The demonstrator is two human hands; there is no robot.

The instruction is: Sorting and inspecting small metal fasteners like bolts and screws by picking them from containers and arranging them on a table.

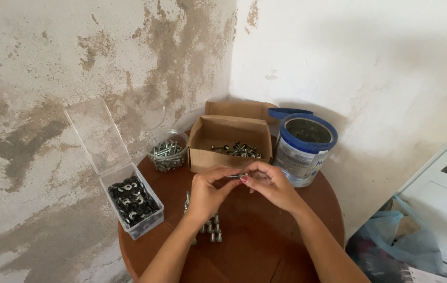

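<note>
Both my hands meet over the middle of a round brown table [265, 246]. My left hand [206, 193] and my right hand [271, 184] pinch the two ends of one small metal bolt [236, 176] between their fingertips. Below my left wrist several assembled bolts [210, 228] lie in a group on the tabletop. An open cardboard box [228, 137] with more bolts inside stands just beyond my fingers.
A clear plastic box [133, 202] of dark washers with its lid raised sits at the left edge. A round clear tub [167, 151] of bolts stands behind it. A blue-rimmed tin [304, 149] is at the right. Stained walls close the corner; bags [406, 246] lie on the floor right.
</note>
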